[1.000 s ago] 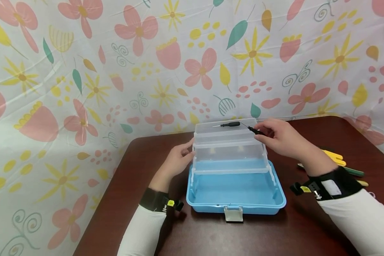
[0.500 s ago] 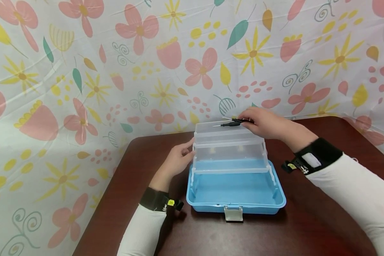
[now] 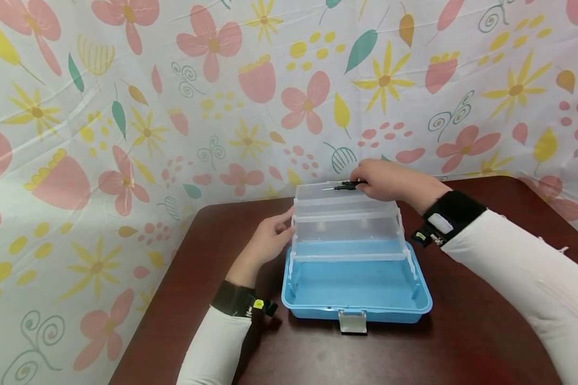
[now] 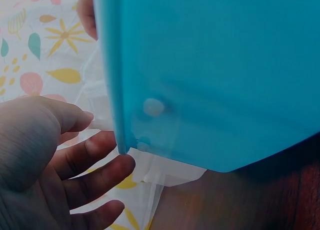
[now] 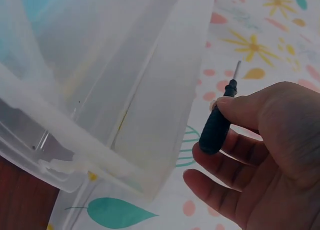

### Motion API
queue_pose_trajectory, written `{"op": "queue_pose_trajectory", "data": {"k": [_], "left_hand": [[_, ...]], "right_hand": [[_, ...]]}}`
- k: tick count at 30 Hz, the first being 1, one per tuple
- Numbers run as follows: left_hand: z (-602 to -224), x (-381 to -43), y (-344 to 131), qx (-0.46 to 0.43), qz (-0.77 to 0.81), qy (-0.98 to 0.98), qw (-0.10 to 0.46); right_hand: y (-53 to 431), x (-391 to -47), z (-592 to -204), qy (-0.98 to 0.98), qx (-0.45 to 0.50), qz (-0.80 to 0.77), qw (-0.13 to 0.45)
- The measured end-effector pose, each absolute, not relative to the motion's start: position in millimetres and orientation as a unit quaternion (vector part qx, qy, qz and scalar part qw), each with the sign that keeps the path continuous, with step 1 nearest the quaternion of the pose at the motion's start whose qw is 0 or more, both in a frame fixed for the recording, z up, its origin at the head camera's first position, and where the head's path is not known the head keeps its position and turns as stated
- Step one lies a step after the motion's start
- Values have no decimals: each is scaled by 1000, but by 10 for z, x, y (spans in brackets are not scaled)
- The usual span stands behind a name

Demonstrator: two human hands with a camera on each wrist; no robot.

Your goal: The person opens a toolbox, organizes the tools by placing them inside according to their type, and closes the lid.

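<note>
A pale blue toolbox (image 3: 356, 286) stands open on the table, its clear stepped trays (image 3: 344, 230) raised at the back. My left hand (image 3: 265, 240) holds the left side of the trays; in the left wrist view its thumb and fingers lie about the edge by the blue wall (image 4: 215, 79). Over the top tray, my right hand (image 3: 382, 179) holds a small screwdriver (image 5: 215, 125) with a black handle and thin metal shaft, pinched between thumb and fingers. Another dark-handled screwdriver (image 3: 343, 187) lies at the top tray, just below the held one, partly hidden by my right hand.
The toolbox's metal latch (image 3: 352, 322) hangs down at the front. Dark reddish-brown table (image 3: 313, 353) surrounds the box. A flower-printed cloth (image 3: 289, 107) hangs right behind the table. My right sleeve (image 3: 520, 262) covers much of the table's right side.
My right hand has moved left over the top tray, bringing its screwdriver beside the lying one. My right arm now hides the yellow and green tools at right. The left hand has stayed put.
</note>
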State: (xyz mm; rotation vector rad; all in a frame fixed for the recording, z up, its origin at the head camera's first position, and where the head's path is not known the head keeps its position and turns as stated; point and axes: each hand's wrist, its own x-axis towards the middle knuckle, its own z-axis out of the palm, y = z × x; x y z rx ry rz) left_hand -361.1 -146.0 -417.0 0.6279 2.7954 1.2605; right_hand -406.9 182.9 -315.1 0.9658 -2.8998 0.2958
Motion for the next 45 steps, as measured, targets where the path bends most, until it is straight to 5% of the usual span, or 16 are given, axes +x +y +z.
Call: {"op": "queue_pose_trajectory", "data": {"k": [45], "left_hand": [[-4147, -3587, -1457, 195, 402, 895, 14]], "right_hand": [[1537, -4453, -3318, -961, 270, 47, -24]]}}
